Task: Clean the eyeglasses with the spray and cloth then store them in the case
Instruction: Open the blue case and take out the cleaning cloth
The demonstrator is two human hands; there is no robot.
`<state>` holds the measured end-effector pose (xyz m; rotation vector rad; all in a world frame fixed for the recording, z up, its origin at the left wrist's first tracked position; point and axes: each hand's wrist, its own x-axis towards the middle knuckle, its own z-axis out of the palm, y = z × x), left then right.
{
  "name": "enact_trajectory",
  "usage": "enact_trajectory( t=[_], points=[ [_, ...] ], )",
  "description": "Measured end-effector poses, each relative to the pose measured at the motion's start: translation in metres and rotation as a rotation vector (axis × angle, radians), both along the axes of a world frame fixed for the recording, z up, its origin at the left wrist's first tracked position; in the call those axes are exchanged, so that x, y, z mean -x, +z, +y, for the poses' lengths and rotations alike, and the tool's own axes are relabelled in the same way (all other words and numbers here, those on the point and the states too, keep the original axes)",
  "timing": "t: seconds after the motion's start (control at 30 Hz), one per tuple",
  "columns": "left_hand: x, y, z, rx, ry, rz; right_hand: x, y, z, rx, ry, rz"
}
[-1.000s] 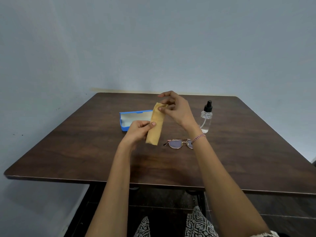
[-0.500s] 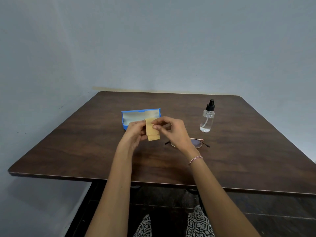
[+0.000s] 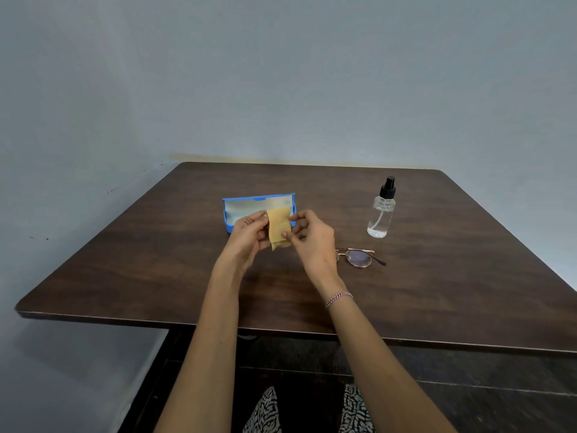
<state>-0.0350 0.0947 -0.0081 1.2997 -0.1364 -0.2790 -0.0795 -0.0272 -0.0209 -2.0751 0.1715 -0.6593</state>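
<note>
Both hands pinch the yellow cloth (image 3: 278,226), its length running toward the open case (image 3: 243,204) and hiding part of it: left hand (image 3: 248,237) and right hand (image 3: 313,243) on opposite edges. That right hand covers half the eyeglasses (image 3: 359,258), lying crosswise on the table (image 3: 452,292)

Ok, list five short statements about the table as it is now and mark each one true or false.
1. The left hand and the right hand both hold the yellow cloth. True.
2. The eyeglasses lie inside the blue case. False: they lie on the table, to the right of the hands.
3. The blue case is open. True.
4. The spray bottle lies on its side. False: it stands upright.
5. The spray bottle's cap is white. False: it is black.
</note>
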Motion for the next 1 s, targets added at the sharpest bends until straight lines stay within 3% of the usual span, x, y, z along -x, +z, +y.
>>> enact_trajectory(
  t=[0.13,0.27,0.37,0.5,1.0],
  points=[
    [0.0,0.0,0.0,-0.036,0.022,-0.068,0.002,0.003,0.002,-0.064,0.009,0.017],
    [-0.001,-0.002,0.001,-0.052,0.051,-0.088,0.005,0.003,-0.002,-0.267,0.114,0.066],
    [0.0,-0.005,-0.001,-0.051,0.034,-0.069,0.005,0.002,-0.002,-0.211,0.164,0.157],
    [-0.001,-0.008,-0.001,-0.042,0.02,-0.04,0.002,-0.001,0.002,-0.033,0.056,0.091],
    [-0.005,-0.011,0.002,-0.208,0.135,0.197,0.006,-0.007,0.013,-0.041,0.006,0.151]
  ],
)
